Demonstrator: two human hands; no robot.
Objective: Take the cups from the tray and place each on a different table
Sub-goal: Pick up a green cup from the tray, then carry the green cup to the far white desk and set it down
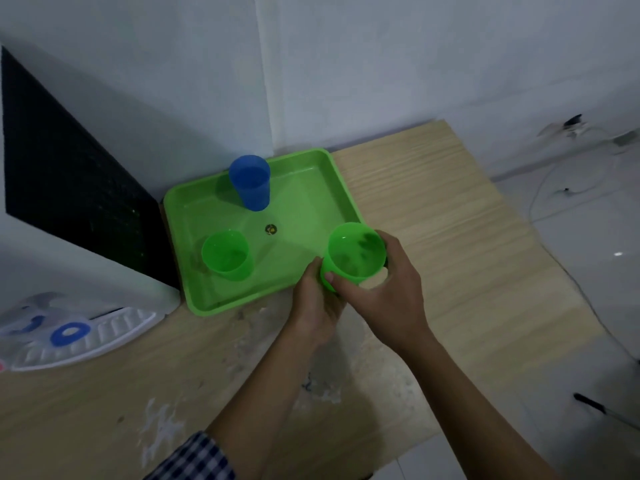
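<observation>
Wooden surface (433,216) holds a green tray (304,188) with a blue cup (251,183) and a green cup (227,256); both hands' fingers (394,252) wrap another green cup (353,258).

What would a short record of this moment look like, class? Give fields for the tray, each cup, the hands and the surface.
tray: green tray on the wooden table, in the corner by the wall
blue cup: blue cup upright at the tray's far side
loose green cup: green cup upright near the tray's left front
held cup: second green cup at the tray's right front corner
left hand: left hand on the held cup's lower side
right hand: right hand wrapped around it
cups left in tray: two untouched
</observation>
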